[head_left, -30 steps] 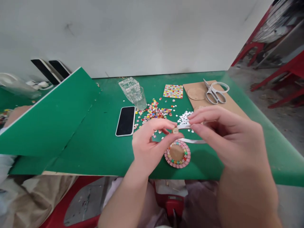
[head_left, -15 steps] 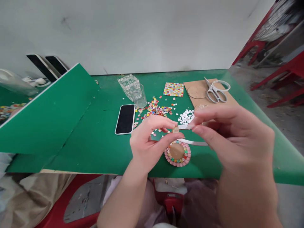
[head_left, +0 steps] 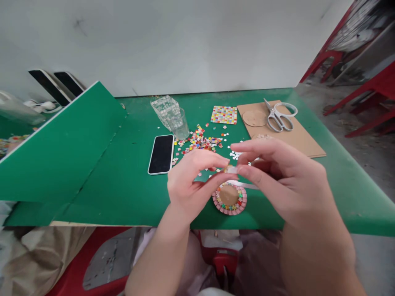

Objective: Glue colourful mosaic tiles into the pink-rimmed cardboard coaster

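My left hand (head_left: 193,181) pinches a small tan tile (head_left: 228,168) between thumb and forefinger above the green table (head_left: 123,181). My right hand (head_left: 277,181) meets it from the right, fingers pinched on a thin white strip (head_left: 245,185) that trails down toward the table. Just below both hands lies a round cardboard coaster (head_left: 229,198) ringed with pink and coloured mosaic tiles, its centre bare.
A pile of loose coloured tiles (head_left: 202,142) and white tiles (head_left: 236,154) lies behind my hands. A phone (head_left: 161,153), a clear glass (head_left: 180,122), a square mosaic coaster (head_left: 224,114), and scissors (head_left: 277,115) on a cardboard sheet (head_left: 296,137) sit farther back. A raised green board (head_left: 61,148) stands left.
My right hand has slid left, closing in on my left hand's fingertips. The view shifted slightly; the coaster and the other items stay in place.
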Available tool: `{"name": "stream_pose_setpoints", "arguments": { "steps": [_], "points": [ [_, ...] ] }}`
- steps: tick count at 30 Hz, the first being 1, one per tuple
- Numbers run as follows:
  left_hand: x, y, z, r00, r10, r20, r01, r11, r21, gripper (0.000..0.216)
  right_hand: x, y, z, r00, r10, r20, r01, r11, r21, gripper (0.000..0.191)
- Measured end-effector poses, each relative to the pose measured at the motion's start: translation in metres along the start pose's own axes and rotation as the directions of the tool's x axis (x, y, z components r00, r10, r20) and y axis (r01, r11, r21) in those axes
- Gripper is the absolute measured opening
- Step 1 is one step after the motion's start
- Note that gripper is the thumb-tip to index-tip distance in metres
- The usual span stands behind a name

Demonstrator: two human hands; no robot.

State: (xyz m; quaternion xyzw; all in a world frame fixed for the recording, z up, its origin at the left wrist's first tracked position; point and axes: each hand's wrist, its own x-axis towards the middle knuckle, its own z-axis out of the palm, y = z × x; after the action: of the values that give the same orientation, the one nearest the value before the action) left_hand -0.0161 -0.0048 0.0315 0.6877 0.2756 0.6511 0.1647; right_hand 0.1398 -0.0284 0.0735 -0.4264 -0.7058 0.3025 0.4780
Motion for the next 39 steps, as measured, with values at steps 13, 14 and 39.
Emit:
{"name": "stream_pose_setpoints", "arguments": {
  "steps": [13, 14, 39],
  "points": [
    [0.0004, 0.0, -0.0016, 0.999, 0.025, 0.047, -0.026, 0.999, 0.027, 0.02, 0.0018, -0.0012, -0.0022, 0.999, -0.007, 0.051, 0.009, 0.999, -0.042, 0.026],
    [0.0004, 0.0, -0.0018, 0.998, 0.025, 0.051, -0.027, 0.999, 0.027, 0.021, 0.0024, -0.0021, -0.0029, 0.998, -0.002, 0.061, 0.005, 0.999, -0.043, 0.026],
    [0.0001, -0.0003, -0.0038, 0.994, -0.007, 0.109, 0.006, 1.0, 0.013, 0.019, -0.0008, -0.002, -0.0025, 0.998, 0.03, 0.062, -0.028, 0.999, -0.04, 0.026]
  ]
}}
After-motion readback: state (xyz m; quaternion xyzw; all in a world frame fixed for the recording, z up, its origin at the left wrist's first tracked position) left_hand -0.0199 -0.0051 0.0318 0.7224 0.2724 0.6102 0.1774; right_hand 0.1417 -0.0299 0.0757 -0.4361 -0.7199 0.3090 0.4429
